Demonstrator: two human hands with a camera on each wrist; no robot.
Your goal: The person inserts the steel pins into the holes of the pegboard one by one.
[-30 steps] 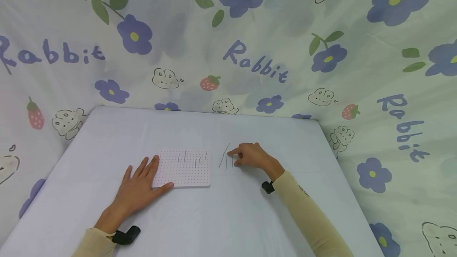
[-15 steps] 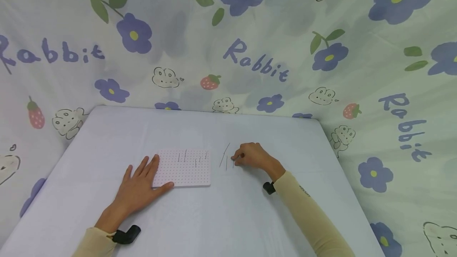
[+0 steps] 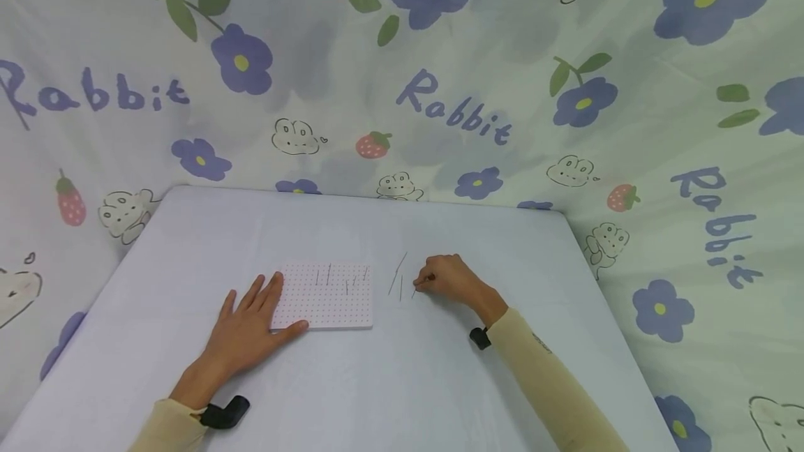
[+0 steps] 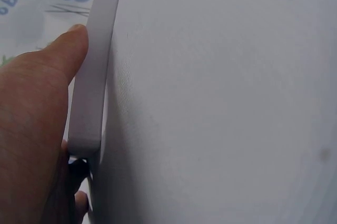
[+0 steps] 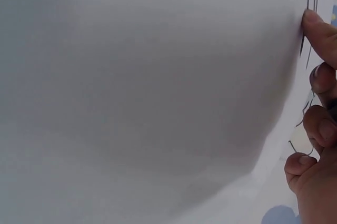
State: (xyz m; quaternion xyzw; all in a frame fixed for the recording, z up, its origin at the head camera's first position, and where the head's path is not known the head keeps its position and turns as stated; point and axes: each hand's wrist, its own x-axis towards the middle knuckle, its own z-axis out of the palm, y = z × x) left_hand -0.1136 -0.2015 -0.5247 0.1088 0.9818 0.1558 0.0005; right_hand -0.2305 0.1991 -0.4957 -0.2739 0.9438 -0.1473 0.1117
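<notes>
A white board dotted with a grid of small holes (image 3: 323, 309) lies on the table, with several thin dark sticks (image 3: 328, 275) on its upper part. My left hand (image 3: 243, 330) rests flat, fingers spread along the board's left side and thumb at its front edge. In the left wrist view the thumb (image 4: 71, 50) lies against the board's side (image 4: 89, 98). Right of the board, my right hand (image 3: 453, 279) pinches a thin dark needle-like stick (image 3: 414, 294) between thumb and forefinger. The right wrist view shows that stick (image 5: 302, 45) under the thumb (image 5: 318, 27).
Two more thin dark sticks lie between the board and my right hand: a longer slanted stick (image 3: 396, 275) and a shorter upright-lying one (image 3: 401, 289). A white cloth covers the table (image 3: 389, 382). Behind it hangs a curtain (image 3: 339, 89) printed with flowers and rabbits.
My right hand has drawn its forefinger in to the thumb, and the stick there has turned to a slant and slid slightly right. The left hand stays on the board.
</notes>
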